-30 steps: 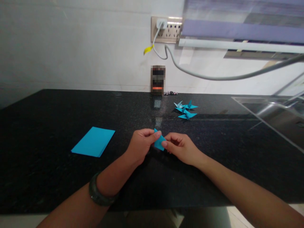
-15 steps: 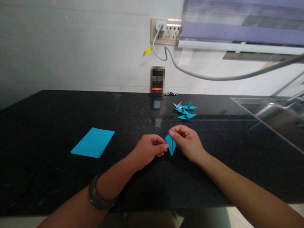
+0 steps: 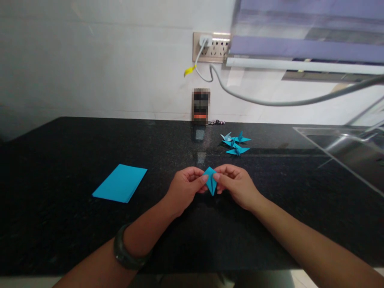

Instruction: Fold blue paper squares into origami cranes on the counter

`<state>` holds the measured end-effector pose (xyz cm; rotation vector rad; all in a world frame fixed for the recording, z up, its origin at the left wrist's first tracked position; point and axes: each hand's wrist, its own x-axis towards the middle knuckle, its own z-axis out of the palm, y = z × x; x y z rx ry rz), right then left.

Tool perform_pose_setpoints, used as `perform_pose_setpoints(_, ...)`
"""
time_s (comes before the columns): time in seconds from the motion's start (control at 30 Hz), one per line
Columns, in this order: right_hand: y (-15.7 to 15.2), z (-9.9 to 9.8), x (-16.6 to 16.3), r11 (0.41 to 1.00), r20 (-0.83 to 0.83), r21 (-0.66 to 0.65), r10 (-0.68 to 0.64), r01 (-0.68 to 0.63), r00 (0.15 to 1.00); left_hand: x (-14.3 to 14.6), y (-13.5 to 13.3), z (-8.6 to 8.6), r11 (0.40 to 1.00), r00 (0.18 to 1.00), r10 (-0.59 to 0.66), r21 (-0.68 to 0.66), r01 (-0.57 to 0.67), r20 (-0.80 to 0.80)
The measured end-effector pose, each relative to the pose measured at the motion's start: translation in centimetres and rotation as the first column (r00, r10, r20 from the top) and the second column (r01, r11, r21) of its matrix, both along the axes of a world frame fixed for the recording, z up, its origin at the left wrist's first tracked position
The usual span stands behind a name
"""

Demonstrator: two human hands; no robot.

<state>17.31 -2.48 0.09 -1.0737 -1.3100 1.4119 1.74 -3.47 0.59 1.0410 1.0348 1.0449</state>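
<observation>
A small blue piece of folded origami paper (image 3: pixel 211 180), diamond-shaped with a slit down its lower middle, is held just above the dark countertop. My left hand (image 3: pixel 187 187) pinches its left corner between thumb and fingers. On the opposite corner, my right hand (image 3: pixel 235 184) grips it the same way, thumb on the front face. The fingers behind the paper are partly hidden. Beyond my right hand lie several folded blue paper cranes (image 3: pixel 238 150), grouped close together. To the left rests a stack of flat blue paper sheets (image 3: pixel 120 184).
A phone-like upright object (image 3: pixel 201 106), blurred out, leans on the wall with a beaded strand (image 3: pixel 216 122) beside it. A sink (image 3: pixel 345 148) is set into the countertop (image 3: pixel 75 156) at right. A grey cable (image 3: pixel 270 103) hangs from the wall socket (image 3: pixel 220 48).
My right hand has shifted from the paper's top to its right corner, and its fingers now lie lower. The paper's top point now shows between both hands. The view has tilted slightly upward.
</observation>
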Motion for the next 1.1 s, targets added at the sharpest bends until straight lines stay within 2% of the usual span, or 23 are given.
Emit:
perform_pose_setpoints(0.23, -0.2, 0.4, -0.3, 1.000, 0.069, 0.028, -0.011, 0.010, 0.998, 0.0, 0.0, -0.1, 1.000, 0.999, -0.007, 0.018, 0.006, 0.046)
perform_pose_setpoints(0.43, -0.2, -0.1, -0.1, 0.998, -0.022, 0.028, 0.052, -0.051, 0.998, 0.0, -0.2, 0.1, 0.998, 0.997, -0.016, 0.066, 0.010, 0.080)
perform_pose_setpoints(0.63, -0.2, -0.6, -0.2, 0.998, -0.113, 0.036, 0.060, -0.056, 0.992, 0.1, -0.3, 0.4, 0.992, 0.999, 0.025, 0.122, -0.029, 0.035)
perform_pose_setpoints(0.77, -0.3, -0.8, -0.3, 0.998, -0.128, 0.040, 0.061, -0.056, 0.990, 0.1, -0.4, 0.5, 0.992, 0.999, 0.043, 0.119, -0.040, -0.023)
perform_pose_setpoints(0.83, -0.2, -0.8, -0.2, 0.998, -0.118, 0.051, 0.053, -0.047, 0.992, 0.0, -0.3, 0.4, 0.995, 1.000, 0.020, 0.097, -0.021, 0.008)
perform_pose_setpoints(0.93, -0.2, -0.4, 0.0, 0.992, -0.063, 0.122, 0.045, -0.037, 0.997, -0.1, -0.2, 0.0, 0.999, 0.995, -0.043, 0.006, 0.043, 0.088)
perform_pose_setpoints(1.0, -0.3, -0.1, 0.2, 0.978, -0.004, 0.203, 0.052, -0.051, 0.999, -0.2, -0.1, -0.1, 0.997, 0.996, -0.073, -0.034, 0.075, 0.050)
perform_pose_setpoints(1.1, -0.4, 0.2, 0.3, 0.945, 0.071, 0.317, 0.057, -0.077, 0.996, -0.2, 0.0, -0.2, 0.996, 0.995, -0.093, 0.001, 0.093, -0.046)
